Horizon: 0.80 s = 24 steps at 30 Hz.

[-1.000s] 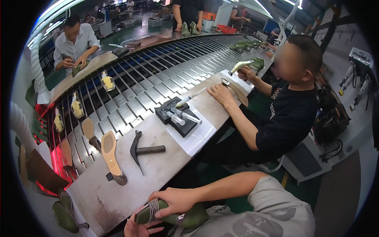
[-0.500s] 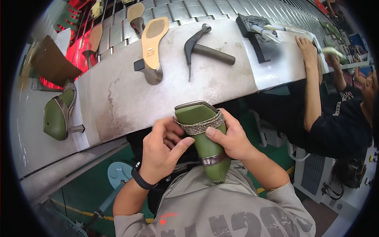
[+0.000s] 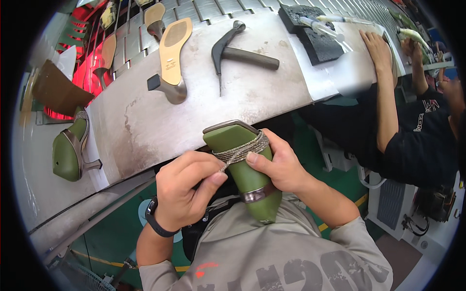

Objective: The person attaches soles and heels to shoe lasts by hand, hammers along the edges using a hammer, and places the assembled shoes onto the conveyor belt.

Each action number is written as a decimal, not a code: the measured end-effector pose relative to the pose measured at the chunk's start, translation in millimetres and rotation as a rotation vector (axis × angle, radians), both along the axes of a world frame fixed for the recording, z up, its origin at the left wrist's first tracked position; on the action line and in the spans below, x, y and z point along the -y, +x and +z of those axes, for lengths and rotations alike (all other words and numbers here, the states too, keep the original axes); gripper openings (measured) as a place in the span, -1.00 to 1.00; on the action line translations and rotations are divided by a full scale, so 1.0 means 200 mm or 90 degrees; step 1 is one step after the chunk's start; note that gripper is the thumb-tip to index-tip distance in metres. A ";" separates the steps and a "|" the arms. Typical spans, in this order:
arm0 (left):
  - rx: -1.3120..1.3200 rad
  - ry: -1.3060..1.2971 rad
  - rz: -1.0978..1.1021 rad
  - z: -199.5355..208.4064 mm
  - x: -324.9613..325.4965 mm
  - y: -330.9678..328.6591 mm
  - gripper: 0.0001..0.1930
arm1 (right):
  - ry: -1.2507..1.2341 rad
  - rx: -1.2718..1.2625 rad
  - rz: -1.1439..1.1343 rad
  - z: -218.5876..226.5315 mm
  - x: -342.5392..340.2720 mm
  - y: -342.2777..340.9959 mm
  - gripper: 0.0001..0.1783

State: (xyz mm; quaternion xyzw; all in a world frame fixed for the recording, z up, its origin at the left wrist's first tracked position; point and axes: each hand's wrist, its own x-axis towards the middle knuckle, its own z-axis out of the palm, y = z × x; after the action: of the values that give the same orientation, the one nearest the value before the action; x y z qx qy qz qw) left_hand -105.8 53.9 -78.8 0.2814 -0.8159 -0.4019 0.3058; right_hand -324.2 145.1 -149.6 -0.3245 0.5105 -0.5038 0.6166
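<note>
Since the previous frame, the left hand (image 3: 188, 183) has come nearer to the glittering strap (image 3: 245, 148), and its fingertips, which were loose, now pinch a thin strand (image 3: 227, 166) beside it. Below the hammer (image 3: 242, 56), and apart from it, the green foot form (image 3: 250, 175) is held in front of the person, at the near edge of the tabletop (image 3: 194, 112); I cannot tell if it touches this edge. Its toe points away from the hammer, toward the grey shirt (image 3: 291, 247), probably because this brings the strap forward, where both hands can reach it. Lower than the hammer and slightly to its right, the right hand (image 3: 285, 167) wraps the side of the form, its thumb pressed on the strap. It seems that this grip keeps the form steady and the strap rows flat, while the left hand is free for the strand. A dark band (image 3: 257, 193) crosses the form near the toe.

To the left of the hammer lies a sole (image 3: 173, 51) with its tan face up, and much farther left stands a green shoe (image 3: 67, 153). To the right of the hammer, a black foam block (image 3: 320, 46) carries syringes (image 3: 318, 29), perhaps so that they stay off the tabletop. Beyond the block rests a neighbour's hand (image 3: 376, 51).
</note>
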 end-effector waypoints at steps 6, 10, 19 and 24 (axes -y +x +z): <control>-0.049 0.050 -0.067 0.06 0.01 -0.05 -0.90 | -0.012 -0.004 -0.015 -0.02 -0.01 -0.02 -0.49; -0.030 0.075 0.054 -0.04 0.03 -0.04 -0.93 | -0.011 0.053 -0.026 -0.05 -0.01 -0.05 -0.47; -0.161 0.404 0.014 -0.14 0.05 -0.12 -0.88 | -0.032 0.438 -0.052 -0.22 -0.03 0.02 -0.17; -0.112 0.485 0.021 -0.14 0.07 -0.17 -0.90 | -0.047 0.236 -0.079 -0.17 -0.03 -0.06 -0.27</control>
State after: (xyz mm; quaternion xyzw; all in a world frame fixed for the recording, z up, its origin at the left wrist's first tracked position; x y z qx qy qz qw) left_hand -140.1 40.8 -105.9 0.3523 -0.5743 -0.6939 0.2541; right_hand -335.9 151.4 -184.3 -0.2166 0.3884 -0.6101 0.6557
